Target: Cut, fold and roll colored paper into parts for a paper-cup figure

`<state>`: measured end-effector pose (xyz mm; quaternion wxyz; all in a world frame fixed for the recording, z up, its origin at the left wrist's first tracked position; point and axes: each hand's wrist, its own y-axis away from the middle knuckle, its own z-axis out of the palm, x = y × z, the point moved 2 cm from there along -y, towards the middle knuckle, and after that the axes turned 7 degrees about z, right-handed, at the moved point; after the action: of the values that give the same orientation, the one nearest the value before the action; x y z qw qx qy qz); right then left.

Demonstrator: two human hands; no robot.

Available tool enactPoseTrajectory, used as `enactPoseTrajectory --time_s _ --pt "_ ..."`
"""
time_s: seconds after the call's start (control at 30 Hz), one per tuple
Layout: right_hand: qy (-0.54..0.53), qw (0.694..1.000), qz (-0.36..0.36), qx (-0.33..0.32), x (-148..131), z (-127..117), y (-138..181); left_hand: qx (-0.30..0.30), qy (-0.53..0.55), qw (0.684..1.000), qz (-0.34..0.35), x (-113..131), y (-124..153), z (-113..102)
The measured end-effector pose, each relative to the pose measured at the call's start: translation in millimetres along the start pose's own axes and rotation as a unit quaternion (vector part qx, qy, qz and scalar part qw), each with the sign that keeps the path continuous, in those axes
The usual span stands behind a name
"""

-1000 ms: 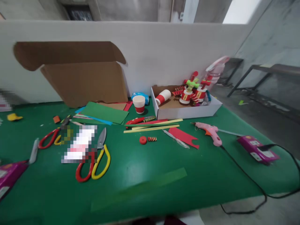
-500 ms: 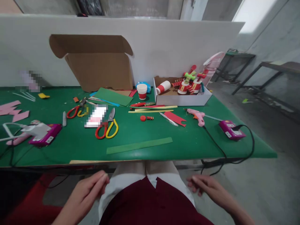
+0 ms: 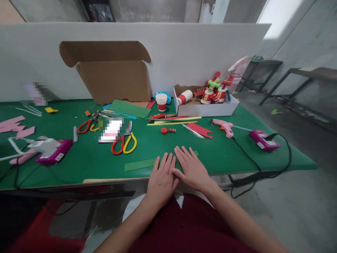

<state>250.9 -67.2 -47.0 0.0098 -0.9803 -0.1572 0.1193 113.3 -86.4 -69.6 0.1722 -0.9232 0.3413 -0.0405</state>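
My left hand (image 3: 162,178) lies flat at the table's front edge, fingers stretched out. Beside it, thumbs overlapping, my right hand (image 3: 191,168) rests palm down with its fingers spread; neither hand holds anything. Both cover the middle of a green paper strip (image 3: 139,165), whose two ends stick out on either side. Beyond my fingertips are a small red roll (image 3: 164,130) and a coiled paper spring (image 3: 172,130). A red paper piece with a notched end (image 3: 199,130) lies near a pen-like tool (image 3: 194,131). Red-and-yellow-handled scissors (image 3: 126,140) lie to the left.
A white box (image 3: 207,111) holds paper-cup figures at the back. Near it stands a paper cup (image 3: 161,102). A pink glue gun (image 3: 223,127) and a purple power block (image 3: 264,140) with cables are right; another purple block (image 3: 59,154) is left. An open cardboard box (image 3: 116,80) stands behind.
Both hands have come up from beside my lap onto the table edge and met over the green strip, their fingers now stretched flat. The camera view has shifted slightly.
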Motion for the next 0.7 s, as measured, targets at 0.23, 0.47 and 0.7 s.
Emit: enactPoseTrajectory --time_s 0.23,0.47,0.7 --pt "-0.009 0.999 0.001 0.04 6 -3 4 -0.02 -0.019 0.999 -0.037 -1 9 -7" --pt "-0.039 0.997 -0.035 0.063 10 -3 14 -0.117 0.016 0.993 -0.015 -6 -27 -2" --pt "-0.033 0.999 0.0 -0.025 13 -9 -12 -0.112 0.033 0.993 0.009 -21 -37 -2"
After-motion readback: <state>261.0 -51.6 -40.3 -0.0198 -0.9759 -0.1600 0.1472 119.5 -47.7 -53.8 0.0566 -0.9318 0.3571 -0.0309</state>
